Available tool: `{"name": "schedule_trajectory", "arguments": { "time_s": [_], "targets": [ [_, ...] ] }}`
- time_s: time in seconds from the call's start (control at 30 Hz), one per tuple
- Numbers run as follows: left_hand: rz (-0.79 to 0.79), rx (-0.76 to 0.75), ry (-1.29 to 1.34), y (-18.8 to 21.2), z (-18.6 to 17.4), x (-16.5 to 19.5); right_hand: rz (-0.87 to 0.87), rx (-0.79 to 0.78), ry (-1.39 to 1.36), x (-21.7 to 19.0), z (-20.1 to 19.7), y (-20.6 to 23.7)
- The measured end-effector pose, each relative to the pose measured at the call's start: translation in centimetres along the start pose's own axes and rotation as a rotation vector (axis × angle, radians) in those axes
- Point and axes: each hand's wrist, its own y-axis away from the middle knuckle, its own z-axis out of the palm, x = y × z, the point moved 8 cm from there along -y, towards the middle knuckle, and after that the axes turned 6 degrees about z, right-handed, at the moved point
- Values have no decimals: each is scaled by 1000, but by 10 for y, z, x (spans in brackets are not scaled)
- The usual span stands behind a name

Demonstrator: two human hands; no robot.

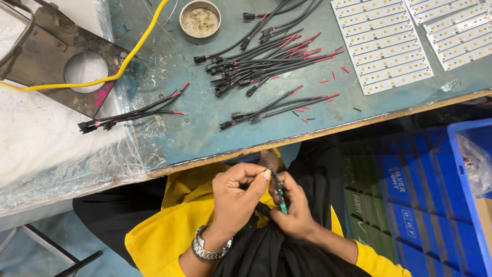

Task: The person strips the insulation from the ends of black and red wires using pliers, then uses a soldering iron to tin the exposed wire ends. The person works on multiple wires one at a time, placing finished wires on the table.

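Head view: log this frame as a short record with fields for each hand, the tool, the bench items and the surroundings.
left hand: wears a wristwatch, fingertips pinched at the tool's tip
right hand: grips a small green-handled tool
held wire: too small to tell
bench: red-and-black wire leads in piles, round tin, yellow cable, white LED strip panels
right of lap: blue crates

Scuffed matt teal tabletop (205,118) with raw wooden edge, plastic-sheathed glossy wires (266,56), dull metal tin (200,18).
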Motion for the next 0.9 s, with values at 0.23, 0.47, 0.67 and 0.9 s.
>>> {"name": "schedule_trajectory", "arguments": {
  "time_s": [0.23, 0.47, 0.67, 0.9],
  "targets": [
    [195, 233, 101, 36, -80, 50, -188, 304, -353, -53, -77, 29],
    [-149, -52, 32, 43, -34, 20, 71, 16, -444, -38, -23, 35],
    [-229, -142, 267, 59, -23, 6, 323, -345, -318, -17, 34, 46],
    [-310, -91, 352, 66, -20, -13, 265, -430, -333, -16, 39, 57]
  ]
}}
